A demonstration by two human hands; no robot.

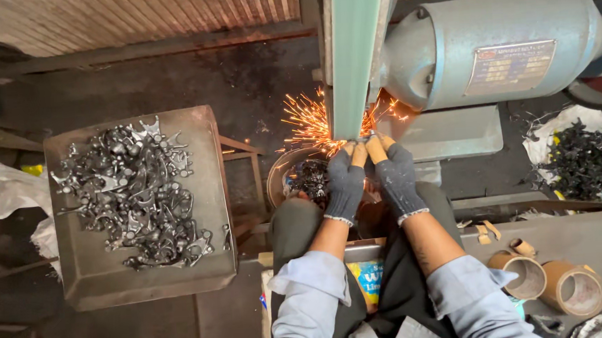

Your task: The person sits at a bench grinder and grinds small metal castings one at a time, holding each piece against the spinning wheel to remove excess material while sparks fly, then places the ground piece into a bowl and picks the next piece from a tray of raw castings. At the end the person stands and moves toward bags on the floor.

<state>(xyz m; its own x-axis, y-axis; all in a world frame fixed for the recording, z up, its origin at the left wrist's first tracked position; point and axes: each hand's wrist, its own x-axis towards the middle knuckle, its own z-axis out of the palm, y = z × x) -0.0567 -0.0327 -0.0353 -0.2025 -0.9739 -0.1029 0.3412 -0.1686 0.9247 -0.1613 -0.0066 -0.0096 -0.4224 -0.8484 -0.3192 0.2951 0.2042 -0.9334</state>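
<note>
Both my hands wear dark knit gloves with orange fingertips. My left hand [345, 180] and my right hand [395, 174] are side by side, fingertips together, pressing a small metal part [363, 139] against the green grinding belt [350, 54]. The part is almost hidden by my fingers. Orange sparks [309, 123] spray to the left from the contact point. A round metal bowl [294, 176] with dark parts sits just below and left of my hands.
A grey metal tray [205, 196] on the left holds several shiny forged parts [132, 193]. The blue-grey motor [495, 42] sits right of the belt. A pile of dark parts [589, 162] lies on white sacking at right. Two cardboard tubes [552, 282] lie lower right.
</note>
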